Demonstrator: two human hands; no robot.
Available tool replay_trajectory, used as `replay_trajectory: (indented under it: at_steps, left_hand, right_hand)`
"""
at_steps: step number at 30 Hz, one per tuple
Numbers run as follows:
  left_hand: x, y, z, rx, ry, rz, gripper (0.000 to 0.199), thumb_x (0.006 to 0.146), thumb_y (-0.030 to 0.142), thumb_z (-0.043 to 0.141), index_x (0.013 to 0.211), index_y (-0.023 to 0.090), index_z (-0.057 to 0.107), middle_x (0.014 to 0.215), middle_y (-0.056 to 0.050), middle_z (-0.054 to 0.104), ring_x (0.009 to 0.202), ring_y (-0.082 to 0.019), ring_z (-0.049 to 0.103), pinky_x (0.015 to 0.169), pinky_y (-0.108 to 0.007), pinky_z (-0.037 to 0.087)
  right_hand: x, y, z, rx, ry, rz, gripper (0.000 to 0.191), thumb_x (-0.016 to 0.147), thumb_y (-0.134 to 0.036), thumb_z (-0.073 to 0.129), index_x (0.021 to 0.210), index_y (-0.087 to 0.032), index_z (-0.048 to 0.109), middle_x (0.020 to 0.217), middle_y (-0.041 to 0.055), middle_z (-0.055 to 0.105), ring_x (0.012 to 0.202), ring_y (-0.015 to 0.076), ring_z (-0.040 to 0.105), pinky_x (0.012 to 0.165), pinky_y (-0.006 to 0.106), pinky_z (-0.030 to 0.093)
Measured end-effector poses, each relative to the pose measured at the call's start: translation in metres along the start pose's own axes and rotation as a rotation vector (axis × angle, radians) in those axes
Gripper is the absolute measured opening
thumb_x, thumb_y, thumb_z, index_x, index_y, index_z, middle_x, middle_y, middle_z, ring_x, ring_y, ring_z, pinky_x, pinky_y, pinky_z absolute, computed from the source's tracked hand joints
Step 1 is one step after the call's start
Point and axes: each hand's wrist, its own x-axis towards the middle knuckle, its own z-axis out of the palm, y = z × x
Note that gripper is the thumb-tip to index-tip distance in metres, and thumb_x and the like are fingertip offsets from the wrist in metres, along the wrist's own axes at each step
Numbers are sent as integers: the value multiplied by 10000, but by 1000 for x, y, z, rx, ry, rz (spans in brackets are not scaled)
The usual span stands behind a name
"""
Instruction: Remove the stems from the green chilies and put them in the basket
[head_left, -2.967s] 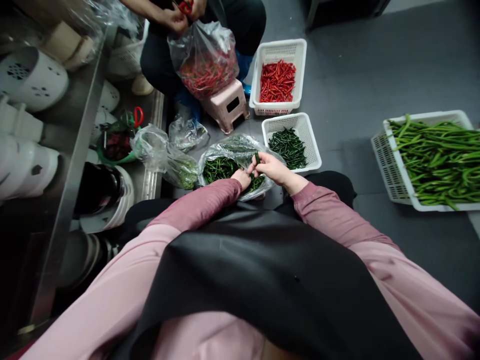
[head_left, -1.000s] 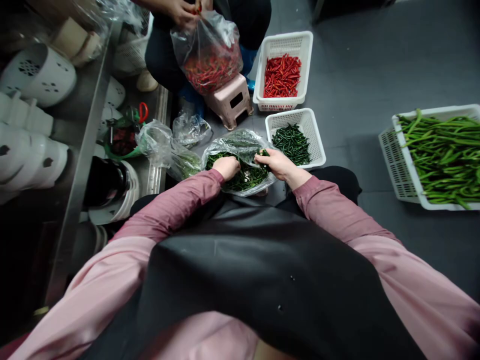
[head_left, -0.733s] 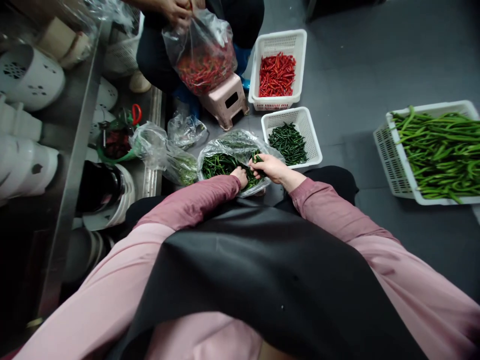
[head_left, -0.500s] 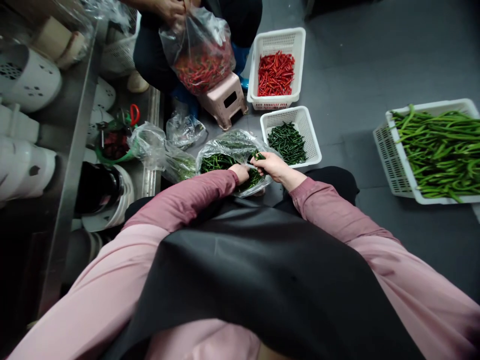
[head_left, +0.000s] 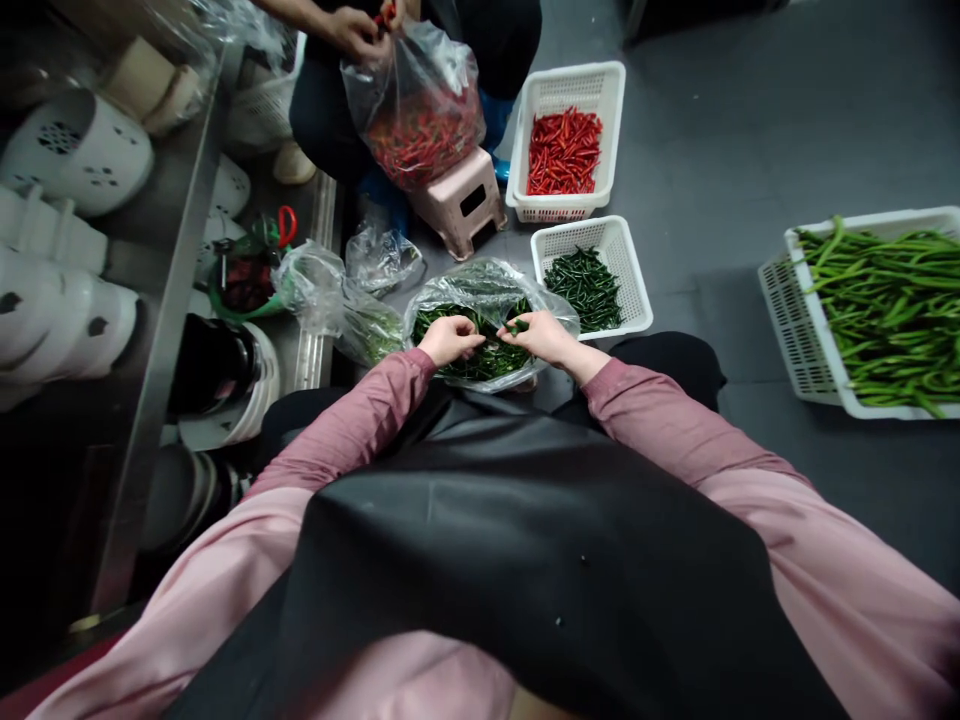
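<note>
A clear plastic bag of dark green chilies lies open between my knees. Over its left part is my left hand, fingers drawn together; whatever they pinch is too small to name. My right hand, above the bag's right side, is closed on green chilies that poke out past the fingertips. A small gap separates the two hands. Just beyond my right hand stands a small white basket holding dark green chilies.
A white basket of red chilies stands farther back. Another person's hands are over a bag of red chilies on a pink stool. Long green peppers fill a basket at right. A metal shelf runs along the left.
My left hand has moved left and slightly up, away from my right hand, and more of its fingers show. My right hand still holds green chilies. The view has shifted slightly.
</note>
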Motion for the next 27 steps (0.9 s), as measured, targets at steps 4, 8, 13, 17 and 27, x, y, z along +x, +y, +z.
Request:
replay_trajectory:
  at_steps: [4,8,13,17,27]
  left_hand:
    - [-9,18,11,-277,136,-34,260,697,278,693,609,163,477,440,70,468,368,-56,420,374,-172,332]
    - [-9,36,17,-410,210,-36,323,677,316,728,609,167,450,420,85,449,345,-46,402,355,-165,319]
    - [-7,40,15,-467,195,-193,368,656,323,765,619,176,430,426,80,473,341,-53,432,352,-164,335]
    - [-7,27,12,-354,87,-286,365,668,324,769,593,173,445,413,64,489,313,-57,426,335,-168,316]
    - [-5,47,17,-706,114,-81,395,747,366,716,653,180,380,462,84,471,349,-29,399,363,-152,314]
  right_hand:
    - [-1,0,8,70,-131,16,314,677,-348,715,903,-131,693,608,-34,553,483,57,388,492,212,334]
    - [1,-3,8,80,-48,-38,280,676,-310,711,879,-127,651,631,-30,557,514,67,431,525,211,371]
    - [4,-4,-4,-94,140,-235,238,657,-269,724,846,-156,634,775,7,616,722,143,539,724,272,426]
    - [3,-5,-10,-230,243,-235,347,622,-178,733,957,-192,647,853,28,644,833,193,565,791,303,417]
    - [1,-8,0,10,-72,-123,329,688,-445,679,759,-127,633,587,-37,503,543,79,390,557,235,320]
